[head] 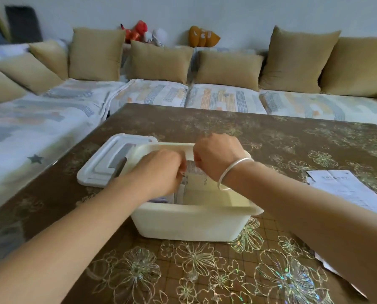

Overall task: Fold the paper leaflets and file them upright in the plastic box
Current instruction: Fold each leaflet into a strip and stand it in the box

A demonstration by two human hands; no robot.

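Leaflet [195, 176], folded, stands upright in the box [189, 224], left of its middle. Both hands pinch its top edge: the left hand [161, 170] and the right hand [216, 156] each curl their fingers onto it from either side. Just left of it, filed papers [161, 199] show low against the box wall. This looks like the filing step, nearly done. Next the hands must let go without tipping the leaflet, then reach for the flat sheet [341, 185] on the desk [205, 281] to the right, which seems not yet folded. A lid [108, 159] lies beside the box
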